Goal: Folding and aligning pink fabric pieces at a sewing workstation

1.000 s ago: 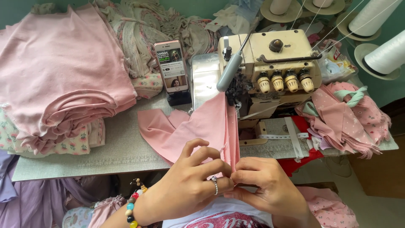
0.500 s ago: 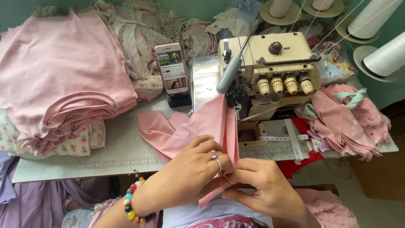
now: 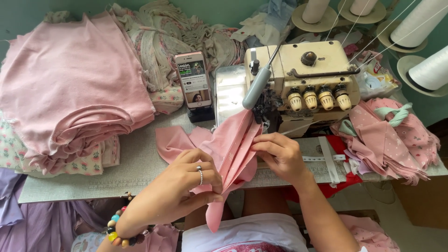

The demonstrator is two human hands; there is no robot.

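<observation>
Between both hands (image 3: 186, 186) — pink fabric (image 3: 233, 149)

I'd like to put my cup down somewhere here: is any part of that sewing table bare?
One bare strip of table lies between the folded pink stack and the pink piece that the left hand and right hand hold. Elsewhere it is crowded: phone, sewing machine, pink scraps.

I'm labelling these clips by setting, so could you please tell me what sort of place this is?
Most likely a small sewing workshop. A cream overlock sewing machine stands on the table, thread cones feed it, and a pile of pink fabric lies alongside. The left hand and right hand hold a pink fabric piece.
</observation>
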